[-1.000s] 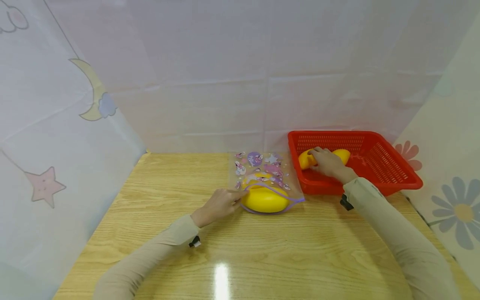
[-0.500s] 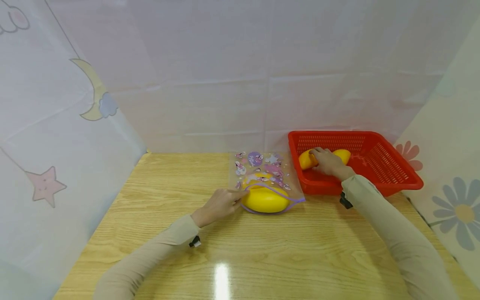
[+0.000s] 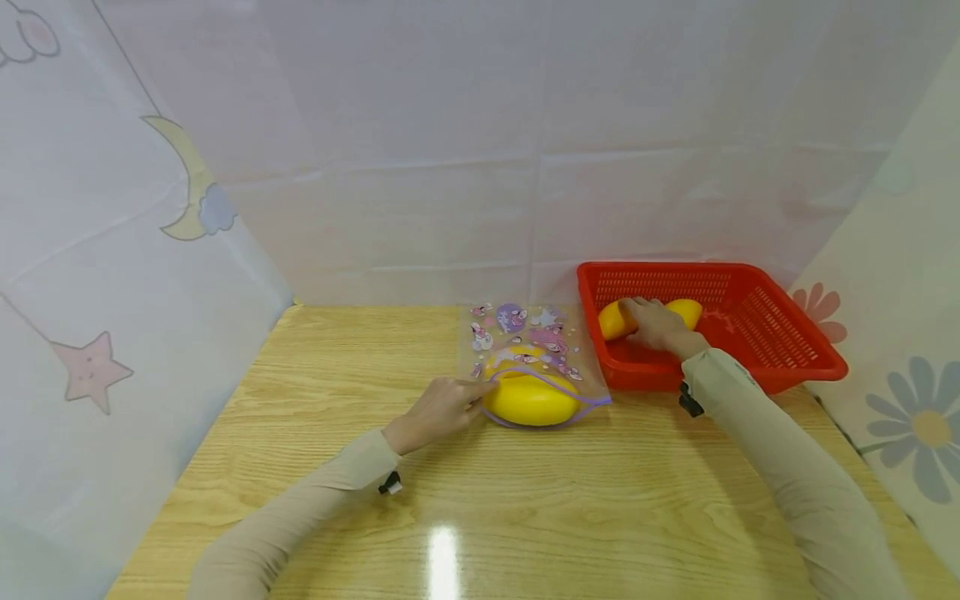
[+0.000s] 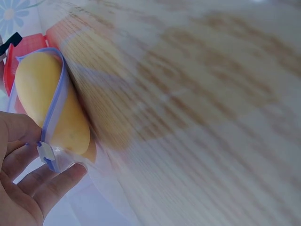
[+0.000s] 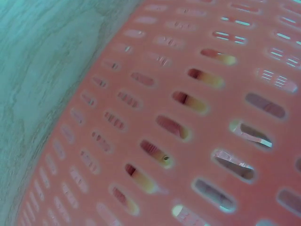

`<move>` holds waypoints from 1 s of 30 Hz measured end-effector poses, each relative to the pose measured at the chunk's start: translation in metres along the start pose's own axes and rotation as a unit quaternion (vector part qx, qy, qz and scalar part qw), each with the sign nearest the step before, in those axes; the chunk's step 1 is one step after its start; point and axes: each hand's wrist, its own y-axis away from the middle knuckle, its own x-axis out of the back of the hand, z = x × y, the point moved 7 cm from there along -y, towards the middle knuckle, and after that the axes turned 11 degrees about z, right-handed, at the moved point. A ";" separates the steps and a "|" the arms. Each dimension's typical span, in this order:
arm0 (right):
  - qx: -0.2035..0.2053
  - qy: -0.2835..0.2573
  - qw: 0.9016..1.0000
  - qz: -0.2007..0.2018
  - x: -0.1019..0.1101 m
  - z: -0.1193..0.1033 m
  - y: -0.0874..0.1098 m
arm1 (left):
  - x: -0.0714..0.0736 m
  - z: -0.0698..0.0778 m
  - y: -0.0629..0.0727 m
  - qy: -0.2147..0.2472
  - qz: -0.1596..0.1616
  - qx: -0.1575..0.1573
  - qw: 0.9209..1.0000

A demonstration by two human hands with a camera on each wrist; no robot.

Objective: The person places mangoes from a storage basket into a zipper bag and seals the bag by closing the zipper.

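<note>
A clear zip bag with pink and purple prints lies on the table, its purple-edged mouth toward me. One yellow mango fills the mouth, and more yellow shows through the plastic behind it. My left hand pinches the left end of the mouth; in the left wrist view, the thumb and fingers are at the white slider. My right hand reaches into the red basket and grips a mango at its left side. Its fingertips are partly hidden. Another mango lies behind that hand.
The basket's slotted wall fills most of the right wrist view. It stands close to the bag's right side on the wooden table. Printed sheets hang behind and at both sides.
Almost nothing moves. The right hand shifts very slightly on the mango in the basket. The left hand and the bag stay where they were.
</note>
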 end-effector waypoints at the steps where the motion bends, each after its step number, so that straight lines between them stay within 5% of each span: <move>1: 0.000 0.000 1.000 0.000 0.000 0.000 0.000 | 0.000 0.000 0.000 0.000 0.000 0.001 1.000; 30: -0.018 0.035 0.999 -0.002 -0.003 0.009 -0.001 | -0.001 -0.002 0.000 0.004 -0.008 0.006 1.000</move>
